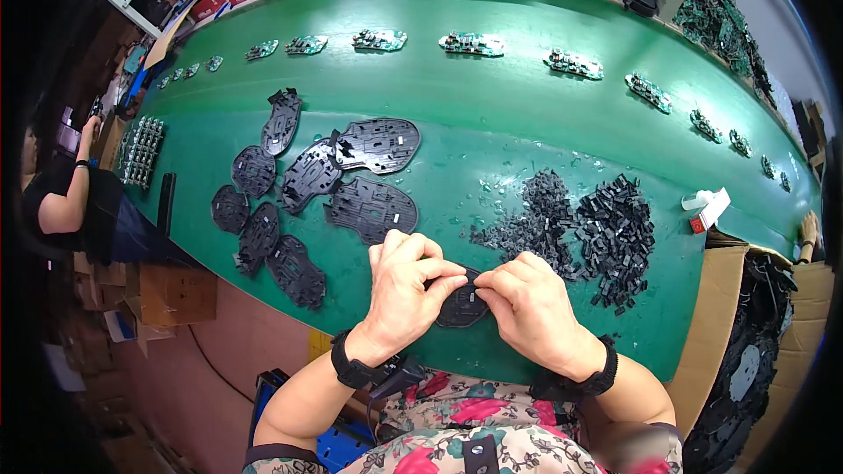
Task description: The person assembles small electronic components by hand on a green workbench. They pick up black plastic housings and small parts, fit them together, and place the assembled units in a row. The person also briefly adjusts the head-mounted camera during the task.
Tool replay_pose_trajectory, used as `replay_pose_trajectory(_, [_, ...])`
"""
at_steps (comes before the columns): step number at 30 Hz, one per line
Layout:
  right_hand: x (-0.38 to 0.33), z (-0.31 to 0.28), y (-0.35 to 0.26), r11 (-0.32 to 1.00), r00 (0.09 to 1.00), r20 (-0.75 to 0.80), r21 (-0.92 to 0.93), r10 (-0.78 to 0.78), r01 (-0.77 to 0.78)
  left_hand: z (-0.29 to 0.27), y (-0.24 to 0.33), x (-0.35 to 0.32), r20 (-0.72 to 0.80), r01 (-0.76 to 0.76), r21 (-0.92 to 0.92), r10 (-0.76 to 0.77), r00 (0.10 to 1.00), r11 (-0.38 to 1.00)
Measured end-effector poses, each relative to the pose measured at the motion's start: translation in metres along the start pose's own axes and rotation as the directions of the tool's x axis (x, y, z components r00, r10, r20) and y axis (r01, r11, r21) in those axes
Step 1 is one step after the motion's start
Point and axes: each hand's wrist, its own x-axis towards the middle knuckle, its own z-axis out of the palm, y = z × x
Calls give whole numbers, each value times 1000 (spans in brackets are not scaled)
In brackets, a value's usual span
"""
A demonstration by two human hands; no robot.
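A black plastic shell (462, 306) lies on the green table in front of me, between my hands. My left hand (406, 290) reaches over its left side, thumb and forefinger pinched together above the far edge. On the other side my right hand (533, 309) makes a similar pinch, its fingertips close to the left ones. Whatever is between either hand's fingertips is too small or hidden to make out. Beyond the hands lie a pile of tiny black plastic pieces (537, 215) and a pile of larger black clips or blocks (617, 233).
Several more black shells (372, 209) are spread left of centre. Green circuit boards (472, 44) stand in a row along the far strip. A carton (709, 342) of black parts stands at right, near a small red-and-white box (710, 211). Another person's arm (75, 189) shows at left.
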Motion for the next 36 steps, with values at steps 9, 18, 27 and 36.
replay_pose_trajectory(9, [3, -4, -1, 994, 997, 8, 68, 79, -79, 2, 2, 3, 53, -117, -13, 118, 992, 993])
replay_pose_trajectory(18, [2, -6, 3, 989, 997, 20, 124, 77, -78, 7, 10, 2, 33, -58, 33, 57, 998, 998])
replay_pose_trajectory(27, [0, -6, 5, 989, 998, 3, 131, 63, -63, 8, 14, 4, 46, -39, 78, 35, 998, 996])
replay_pose_trajectory(36, [4, -8, 3, 988, 988, -143, 147, 63, -41, 11, 19, 7, 43, 186, 4, -186, 982, 983])
